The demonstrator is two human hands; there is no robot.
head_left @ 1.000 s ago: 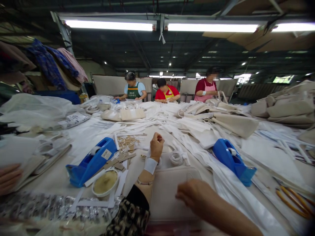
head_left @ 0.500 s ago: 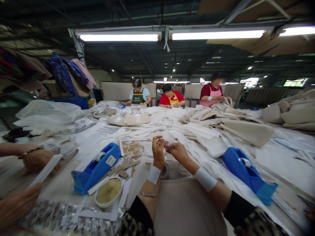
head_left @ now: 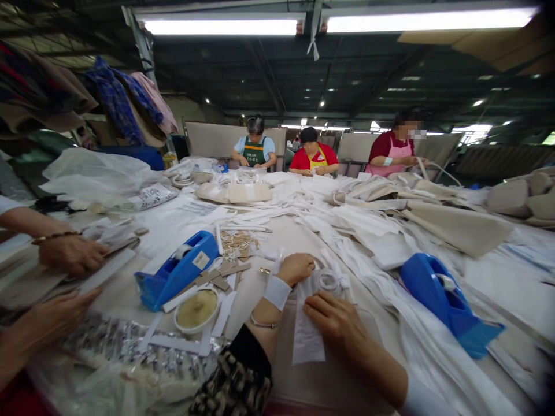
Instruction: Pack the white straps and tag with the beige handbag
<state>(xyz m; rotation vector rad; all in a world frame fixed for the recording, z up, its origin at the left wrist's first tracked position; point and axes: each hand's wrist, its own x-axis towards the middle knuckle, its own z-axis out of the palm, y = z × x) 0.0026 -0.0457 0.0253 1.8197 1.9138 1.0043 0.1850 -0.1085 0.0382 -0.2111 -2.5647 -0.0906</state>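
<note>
A white translucent strip lies lengthwise over a beige padded piece in front of me. My left hand is curled at the strip's far end; what its closed fingers hold is hidden. Lower down, my right hand has its fingers pressed together on the strip's right edge. Just beyond the right hand is a small white coil. A metal clasp shows left of the left hand.
Blue tape dispensers stand at left and right. A white tub and cardboard strips lie left. A person's hands work at far left. Piled white strips stretch ahead; several people sit across the table.
My hands have moved apart and down from where they met. The right hand is now lower, over the white strip. The view has tilted downward.
</note>
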